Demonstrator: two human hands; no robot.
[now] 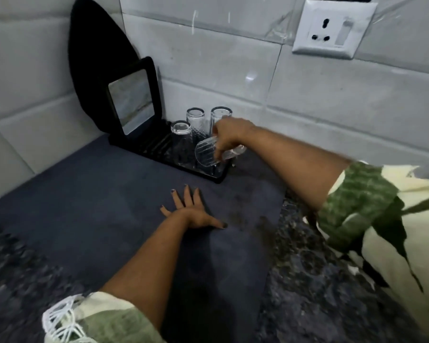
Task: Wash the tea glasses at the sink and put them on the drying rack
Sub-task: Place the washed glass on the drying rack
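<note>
A black drying rack [146,152] stands in the corner against the tiled wall. Three clear tea glasses stand upside down on it: one at the front left [181,137], one behind it [195,120], one at the back right [219,115]. My right hand [229,137] grips a fourth clear ribbed glass [208,154], tilted on its side with its mouth facing me, just above the rack's front right corner. My left hand [192,211] rests flat with spread fingers on the dark blue mat [84,206] in front of the rack.
A black-framed mirror [131,102] leans upright at the rack's left end, with a black oval board [94,58] behind it. A white wall socket [332,28] sits high on the right. Speckled granite counter [319,280] shows to the right of the mat.
</note>
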